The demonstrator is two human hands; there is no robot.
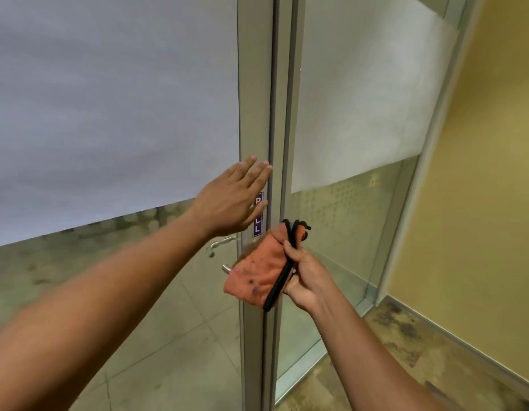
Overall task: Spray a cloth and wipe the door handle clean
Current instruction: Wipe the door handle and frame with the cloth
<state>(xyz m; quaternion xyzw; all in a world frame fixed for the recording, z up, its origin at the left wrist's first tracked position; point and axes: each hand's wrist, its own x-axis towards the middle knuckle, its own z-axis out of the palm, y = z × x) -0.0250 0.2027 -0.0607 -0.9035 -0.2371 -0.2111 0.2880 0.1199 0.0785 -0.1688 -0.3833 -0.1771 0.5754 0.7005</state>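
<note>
while the left hand [236,200] is pressing flat-fingered against the grey metal door frame [254,99], the right hand [301,271] is clutching a soft, light, stained orange cloth [257,274] bunched over the silver lever door handle [221,243]; it looks limp, so gripping it wadded should suit.

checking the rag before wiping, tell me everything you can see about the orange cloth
The orange cloth is a soft, crumpled fabric with dark spots near its lower edge. The right hand grips it with curled fingers, together with a black strap-like piece lying across it. It hangs in front of the door frame, just below the PULL sticker, hiding part of the metal handle.
</note>
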